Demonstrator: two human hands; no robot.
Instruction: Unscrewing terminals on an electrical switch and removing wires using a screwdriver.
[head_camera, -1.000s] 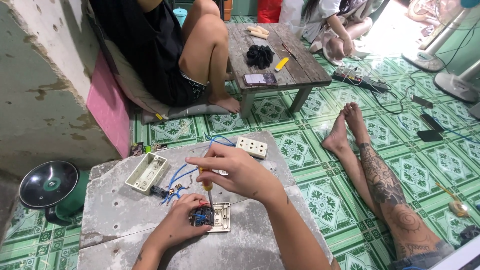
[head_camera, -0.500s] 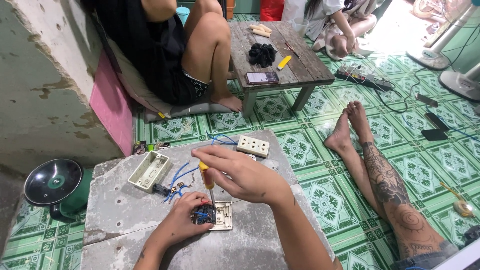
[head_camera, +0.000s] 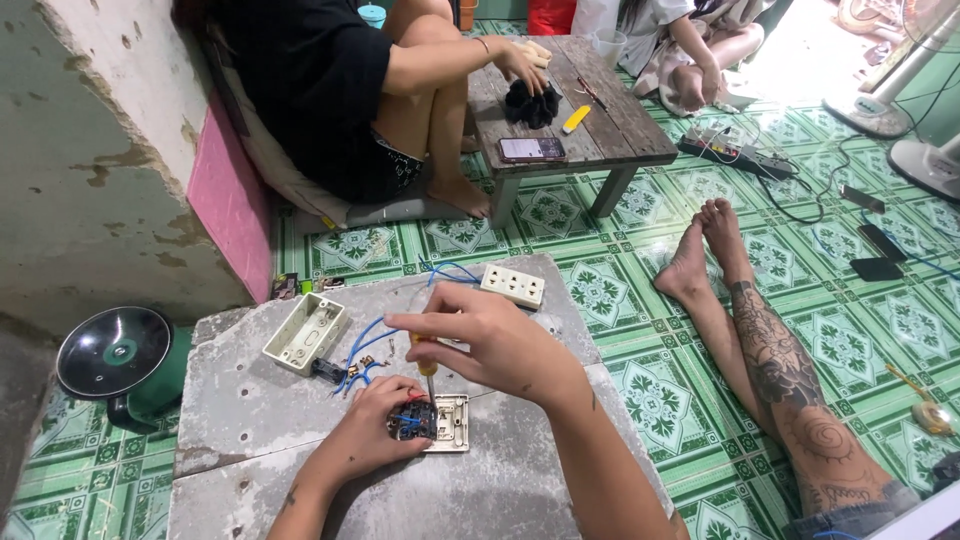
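Note:
My left hand (head_camera: 372, 428) presses on a beige switch plate (head_camera: 450, 424) with a dark module and blue wires, lying on a grey concrete slab (head_camera: 250, 400). My right hand (head_camera: 490, 340) grips a yellow-handled screwdriver (head_camera: 427, 364), held upright with its tip down on the plate. Blue wires (head_camera: 360, 345) run from the plate toward an empty beige wall box (head_camera: 306, 333) at the left. A white socket outlet (head_camera: 512, 285) lies at the slab's far edge.
A person in black sits behind at a low wooden table (head_camera: 600, 120) with a phone (head_camera: 532, 149) on it. Another person's tattooed legs (head_camera: 770, 350) stretch across the green tiled floor at right. A dark round fan-like object (head_camera: 112, 352) sits at left. Cables and a power strip (head_camera: 735, 155) lie far right.
The view has drifted; the seated person's hand now reaches onto the table. My right hand with the screwdriver has come slightly lower onto the plate. My left hand stays on it.

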